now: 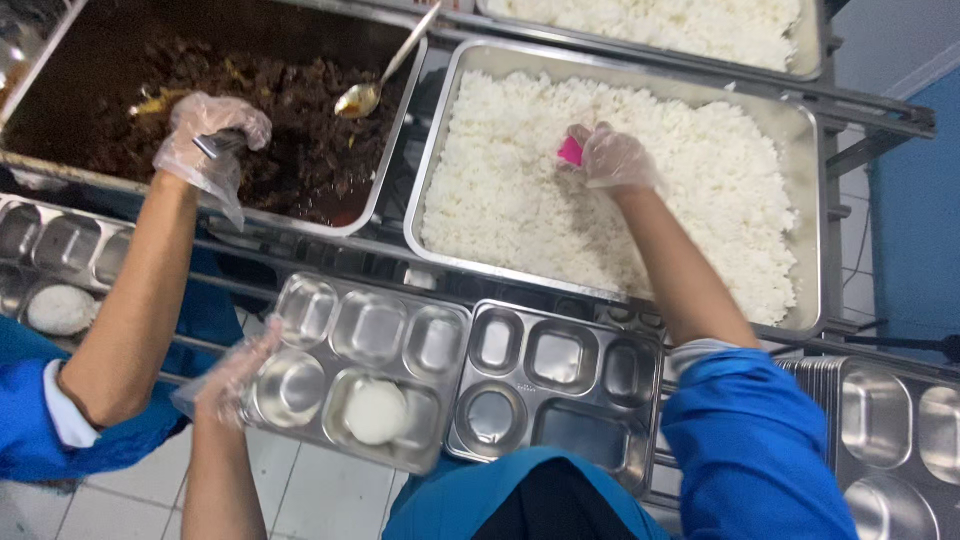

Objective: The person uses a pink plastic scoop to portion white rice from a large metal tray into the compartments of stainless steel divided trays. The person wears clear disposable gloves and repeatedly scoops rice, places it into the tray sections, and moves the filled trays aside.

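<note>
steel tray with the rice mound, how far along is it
Done: one rice mound sits in the steel tray, held by the left hand. In hand: the right hand digs a pink scoop into the rice pan. Left: its other compartments and the neighbouring tray are empty.

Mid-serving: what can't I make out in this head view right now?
- Pink scoop: mostly covered by the right hand and sunk in the rice; shape unclear.
- Left hand: blurred glove, fingertips hidden under the steel tray.
- Co-worker's hand: only a bit of metal handle shows; its end is buried in the dark stew.
- Upper rice pan: cut off by the top edge.
</note>
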